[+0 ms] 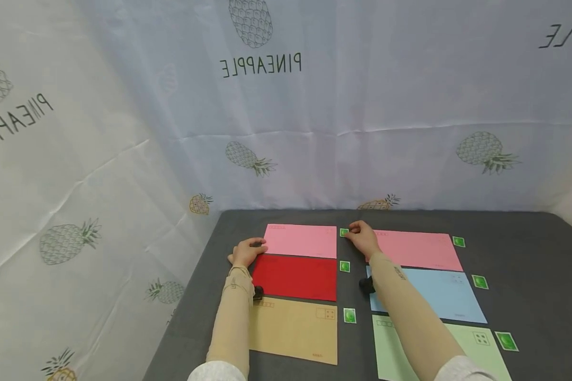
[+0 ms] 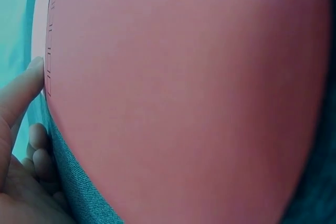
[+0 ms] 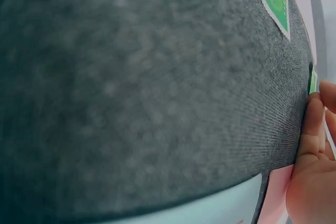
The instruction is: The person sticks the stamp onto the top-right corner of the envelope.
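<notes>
My left hand point(image 1: 248, 253) is at the left edge of the upper left pink envelope point(image 1: 301, 241), a fingertip touching the edge beside its printed postcode boxes. In the left wrist view that envelope point(image 2: 184, 93) fills most of the picture, and the other fingers point(image 2: 42, 158) curl beside it. My right hand point(image 1: 364, 241) reaches over the corner of the second pink envelope point(image 1: 414, 248). Its thumb and fingertip pinch the right edge of a small green postage stamp point(image 1: 343, 232), which lies beside the left pink envelope; in the right wrist view the stamp point(image 3: 313, 81) is partly hidden.
Below on the left are a red envelope point(image 1: 295, 277) and a tan envelope point(image 1: 295, 330). On the right are a blue envelope point(image 1: 443, 293) and a light green envelope point(image 1: 467, 338). Further green stamps point(image 1: 345, 266) lie right of the envelopes on the dark table point(image 1: 543, 275). A pineapple-print curtain point(image 1: 343, 106) hangs behind.
</notes>
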A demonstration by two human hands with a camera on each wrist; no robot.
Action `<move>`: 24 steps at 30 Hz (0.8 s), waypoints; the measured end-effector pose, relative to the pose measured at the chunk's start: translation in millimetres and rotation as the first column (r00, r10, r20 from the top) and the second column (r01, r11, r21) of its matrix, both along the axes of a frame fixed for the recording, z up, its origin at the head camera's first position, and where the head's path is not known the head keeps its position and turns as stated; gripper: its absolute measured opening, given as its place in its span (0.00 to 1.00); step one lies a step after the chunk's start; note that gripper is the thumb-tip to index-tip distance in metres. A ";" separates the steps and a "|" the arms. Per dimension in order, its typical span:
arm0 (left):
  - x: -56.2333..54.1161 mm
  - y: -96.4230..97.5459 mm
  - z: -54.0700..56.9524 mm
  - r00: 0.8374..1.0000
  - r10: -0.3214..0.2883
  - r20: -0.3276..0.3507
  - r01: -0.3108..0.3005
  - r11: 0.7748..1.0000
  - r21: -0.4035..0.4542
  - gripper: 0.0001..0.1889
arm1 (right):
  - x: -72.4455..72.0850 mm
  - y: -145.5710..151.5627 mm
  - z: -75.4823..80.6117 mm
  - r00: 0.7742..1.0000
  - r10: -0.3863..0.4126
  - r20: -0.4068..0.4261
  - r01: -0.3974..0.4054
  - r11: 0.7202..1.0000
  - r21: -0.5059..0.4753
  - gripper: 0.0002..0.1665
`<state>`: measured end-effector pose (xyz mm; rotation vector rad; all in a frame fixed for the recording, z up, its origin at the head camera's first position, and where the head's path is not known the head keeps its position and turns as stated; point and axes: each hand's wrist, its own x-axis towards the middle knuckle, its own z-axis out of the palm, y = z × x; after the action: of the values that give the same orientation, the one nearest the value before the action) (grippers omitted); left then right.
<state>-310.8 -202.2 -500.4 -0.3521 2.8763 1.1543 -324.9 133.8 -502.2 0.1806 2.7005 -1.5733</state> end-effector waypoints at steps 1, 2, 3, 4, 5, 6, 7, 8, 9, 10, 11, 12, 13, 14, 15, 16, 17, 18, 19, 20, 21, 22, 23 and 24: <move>0.3 0.1 -0.4 1.000 -0.001 0.003 0.001 1.000 -0.002 0.14 | 0.4 0.2 -0.9 1.000 0.005 -0.013 -0.005 1.000 0.017 0.23; 0.6 0.2 -0.7 1.000 0.000 0.005 0.000 1.000 -0.003 0.14 | 0.3 0.3 -2.0 1.000 0.009 -0.022 -0.008 1.000 0.028 0.22; 0.7 0.2 -1.2 1.000 0.000 0.006 0.000 1.000 -0.003 0.14 | 0.1 0.3 -3.0 0.999 0.017 -0.035 -0.015 0.999 0.040 0.22; 0.7 0.2 -1.6 1.000 0.000 0.004 0.000 1.000 -0.006 0.14 | -0.2 0.2 -3.7 0.999 0.023 -0.048 -0.020 0.999 0.048 0.22; 0.6 0.1 -2.0 1.000 0.000 0.001 0.000 1.000 -0.007 0.14 | -0.3 0.1 -3.7 0.998 0.028 -0.055 -0.025 0.998 0.050 0.23; 0.3 0.0 -2.2 1.000 0.000 -0.002 0.000 1.000 -0.009 0.14 | -0.5 0.0 -3.6 0.998 0.034 -0.062 -0.030 0.998 0.054 0.23; 0.1 -0.2 -2.2 1.000 0.001 -0.007 -0.001 1.000 -0.009 0.14 | -0.8 -0.1 -3.4 0.997 0.039 -0.064 -0.035 0.998 0.054 0.23; -0.2 -0.3 -2.0 1.000 0.001 -0.011 -0.001 1.000 -0.007 0.14 | -1.4 -0.1 -3.3 0.997 0.040 -0.061 -0.037 0.998 0.049 0.23; -0.5 -0.5 -1.7 1.000 -0.001 -0.015 0.001 1.000 -0.007 0.14 | -1.5 0.1 -2.9 0.998 0.041 -0.056 -0.039 0.998 0.043 0.23; -0.7 -0.6 -1.2 1.000 -0.002 -0.016 0.002 1.000 -0.006 0.14 | -1.7 0.3 -2.3 0.998 0.040 -0.045 -0.038 0.999 0.037 0.24; -1.0 -0.7 -0.7 1.000 -0.004 -0.018 0.004 1.000 -0.006 0.14 | -1.7 0.7 -1.8 0.999 0.042 -0.034 -0.041 0.999 0.036 0.24; -1.2 -0.8 -0.2 1.000 -0.008 -0.017 0.008 1.000 -0.004 0.14 | -1.8 0.9 -1.4 0.999 0.044 -0.023 -0.044 0.998 0.034 0.24; -1.3 -0.9 0.4 1.000 -0.011 -0.015 0.011 1.000 -0.001 0.14 | -1.9 1.2 -1.0 0.999 0.047 -0.010 -0.047 0.998 0.030 0.24; -1.5 -0.9 0.8 1.000 -0.013 -0.013 0.013 1.000 0.000 0.14 | -2.1 1.4 -0.7 0.999 0.048 -0.002 -0.048 0.998 0.026 0.24; -1.7 -0.9 1.1 1.000 -0.017 -0.012 0.017 1.000 0.000 0.14 | -2.4 1.7 -0.4 0.999 0.052 0.004 -0.052 0.998 0.023 0.24; -1.9 -0.9 1.4 1.000 -0.019 -0.012 0.019 1.000 0.003 0.14 | -2.8 1.9 -0.4 0.998 0.058 0.003 -0.058 0.998 0.025 0.24; -2.1 -0.8 1.5 1.000 -0.022 -0.011 0.022 1.000 0.004 0.14 | -3.4 2.3 -0.6 0.998 0.060 0.004 -0.060 0.998 0.027 0.24; -2.1 -0.7 1.6 1.000 -0.024 -0.010 0.024 1.000 0.005 0.14 | -4.1 2.6 -1.0 0.998 0.062 0.003 -0.062 0.998 0.026 0.23; -1.9 -0.5 1.8 1.000 -0.027 -0.012 0.027 1.000 0.003 0.14 | -4.8 3.1 -1.6 0.998 0.064 0.001 -0.064 0.998 0.027 0.23; -1.7 -0.4 1.7 1.000 -0.029 -0.010 0.029 1.000 0.003 0.14 | -5.2 3.6 -2.2 0.998 0.065 -0.001 -0.065 0.997 0.028 0.23; -1.4 -0.3 1.6 1.000 -0.030 -0.009 0.030 1.000 0.001 0.15 | -5.7 3.9 -2.8 0.998 0.066 0.000 -0.066 0.997 0.031 0.22; -1.0 -0.3 1.5 0.999 -0.031 -0.007 0.031 1.000 0.000 0.14 | -5.9 4.1 -3.2 0.998 0.066 0.003 -0.066 0.997 0.031 0.22; -0.5 -0.3 1.3 0.999 -0.032 -0.005 0.032 0.999 -0.001 0.14 | -5.8 4.0 -3.2 0.998 0.062 0.011 -0.062 0.998 0.028 0.22; 0.3 -0.4 1.1 0.999 -0.033 -0.005 0.033 0.999 -0.003 0.15 | -5.5 3.6 -3.0 0.998 0.061 0.016 -0.061 0.998 0.025 0.22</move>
<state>-310.5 -202.6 -499.3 -0.3010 2.8772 1.1474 -330.4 137.4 -505.2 0.1088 2.6887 -1.5162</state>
